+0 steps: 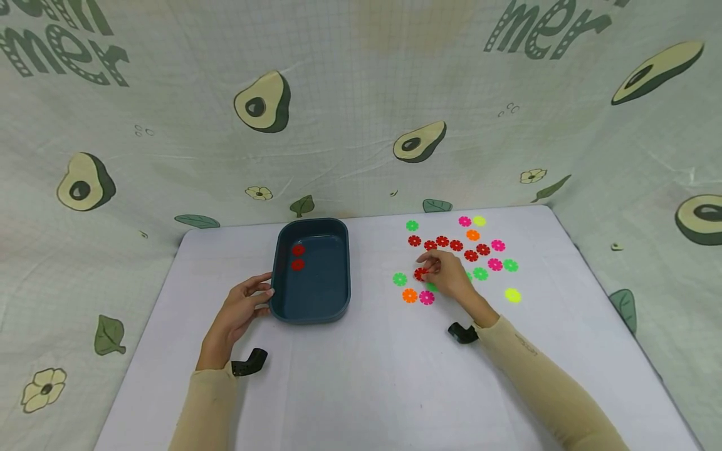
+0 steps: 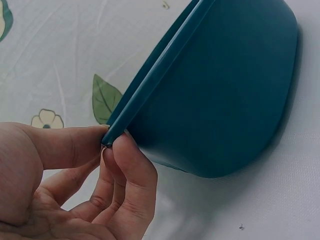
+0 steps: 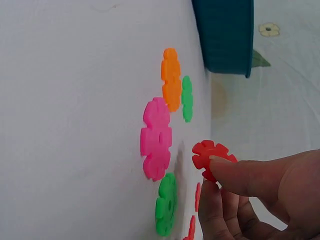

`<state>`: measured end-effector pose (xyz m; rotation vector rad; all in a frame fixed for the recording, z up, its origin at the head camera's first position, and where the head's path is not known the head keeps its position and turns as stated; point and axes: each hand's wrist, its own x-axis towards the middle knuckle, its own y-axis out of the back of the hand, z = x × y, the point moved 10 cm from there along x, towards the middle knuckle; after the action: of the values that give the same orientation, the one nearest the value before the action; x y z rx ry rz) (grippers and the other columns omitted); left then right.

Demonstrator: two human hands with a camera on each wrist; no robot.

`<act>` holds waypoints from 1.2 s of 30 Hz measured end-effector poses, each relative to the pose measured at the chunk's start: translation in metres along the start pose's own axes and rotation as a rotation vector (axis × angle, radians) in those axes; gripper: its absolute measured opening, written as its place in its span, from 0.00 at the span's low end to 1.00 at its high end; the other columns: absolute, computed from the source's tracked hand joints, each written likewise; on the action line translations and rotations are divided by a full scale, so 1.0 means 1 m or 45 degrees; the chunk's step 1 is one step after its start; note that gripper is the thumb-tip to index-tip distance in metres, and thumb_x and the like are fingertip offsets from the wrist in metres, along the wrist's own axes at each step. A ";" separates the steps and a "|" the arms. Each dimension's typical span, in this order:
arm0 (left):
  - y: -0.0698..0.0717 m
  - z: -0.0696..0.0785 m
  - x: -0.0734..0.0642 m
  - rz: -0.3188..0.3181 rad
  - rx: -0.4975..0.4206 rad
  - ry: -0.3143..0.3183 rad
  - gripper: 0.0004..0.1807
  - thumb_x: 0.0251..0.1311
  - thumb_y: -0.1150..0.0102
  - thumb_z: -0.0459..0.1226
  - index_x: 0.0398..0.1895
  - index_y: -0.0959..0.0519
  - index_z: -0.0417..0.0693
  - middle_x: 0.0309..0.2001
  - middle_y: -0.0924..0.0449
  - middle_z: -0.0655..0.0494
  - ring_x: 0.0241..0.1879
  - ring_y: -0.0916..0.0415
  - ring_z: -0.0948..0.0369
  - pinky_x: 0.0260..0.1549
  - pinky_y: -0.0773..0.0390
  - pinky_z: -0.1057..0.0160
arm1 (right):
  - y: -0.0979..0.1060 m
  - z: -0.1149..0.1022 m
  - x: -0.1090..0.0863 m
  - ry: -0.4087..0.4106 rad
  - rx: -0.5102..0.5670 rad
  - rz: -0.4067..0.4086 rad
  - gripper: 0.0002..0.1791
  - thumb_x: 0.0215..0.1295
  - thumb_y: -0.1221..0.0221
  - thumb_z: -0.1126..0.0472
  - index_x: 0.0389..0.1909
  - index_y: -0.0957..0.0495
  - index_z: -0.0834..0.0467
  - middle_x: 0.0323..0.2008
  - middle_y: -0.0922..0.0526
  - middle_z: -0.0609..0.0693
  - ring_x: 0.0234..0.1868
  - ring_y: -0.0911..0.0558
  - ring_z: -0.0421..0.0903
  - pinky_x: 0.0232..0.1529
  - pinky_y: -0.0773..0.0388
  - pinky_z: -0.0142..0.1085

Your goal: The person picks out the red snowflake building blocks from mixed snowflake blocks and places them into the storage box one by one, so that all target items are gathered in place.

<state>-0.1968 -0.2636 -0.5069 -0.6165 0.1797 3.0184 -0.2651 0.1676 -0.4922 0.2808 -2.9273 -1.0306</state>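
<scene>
A dark blue rectangular plastic basin (image 1: 318,291) stands left of the table's middle, with two red notched discs (image 1: 298,265) lying inside it. My left hand (image 1: 239,310) pinches the basin's rim between thumb and fingers at its near left side. Between the thumb and fingers of my right hand (image 1: 448,275) is a red snowflake disc (image 3: 204,152), lifted off the table in the right wrist view. Close to that hand lie a green disc (image 3: 166,205), a pink disc (image 3: 157,140) and an orange disc (image 3: 171,80).
Several more red discs (image 1: 442,241) lie beyond my right hand, among pink (image 1: 497,245), green (image 1: 510,265) and yellow discs (image 1: 512,295). A white cloth covers the table (image 1: 350,388). An avocado-print curtain (image 1: 350,125) hangs right behind its far edge.
</scene>
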 end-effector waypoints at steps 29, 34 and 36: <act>0.002 -0.001 0.000 0.010 0.009 -0.005 0.31 0.78 0.45 0.30 0.81 0.38 0.38 0.51 0.28 0.55 0.40 0.25 0.66 0.39 0.17 0.65 | -0.031 -0.072 -0.017 0.186 0.200 -0.106 0.13 0.65 0.34 0.78 0.50 0.15 0.69 0.40 0.16 0.58 0.42 0.16 0.53 0.41 0.18 0.30; 0.003 -0.001 0.001 0.015 0.007 -0.001 0.31 0.79 0.46 0.30 0.81 0.38 0.38 0.50 0.29 0.55 0.40 0.25 0.66 0.39 0.17 0.65 | -0.039 -0.087 -0.017 0.236 0.221 -0.117 0.13 0.64 0.33 0.77 0.49 0.16 0.69 0.38 0.16 0.57 0.41 0.17 0.52 0.42 0.17 0.35; 0.003 -0.002 0.001 0.016 0.006 0.002 0.31 0.79 0.47 0.30 0.81 0.39 0.38 0.51 0.28 0.55 0.40 0.25 0.66 0.39 0.17 0.65 | -0.042 -0.092 -0.016 0.250 0.223 -0.119 0.13 0.64 0.32 0.77 0.49 0.16 0.69 0.38 0.16 0.57 0.40 0.17 0.51 0.42 0.18 0.35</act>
<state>-0.1978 -0.2671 -0.5085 -0.6198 0.1914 3.0290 -0.2346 0.0812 -0.4455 0.4978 -2.8504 -0.7097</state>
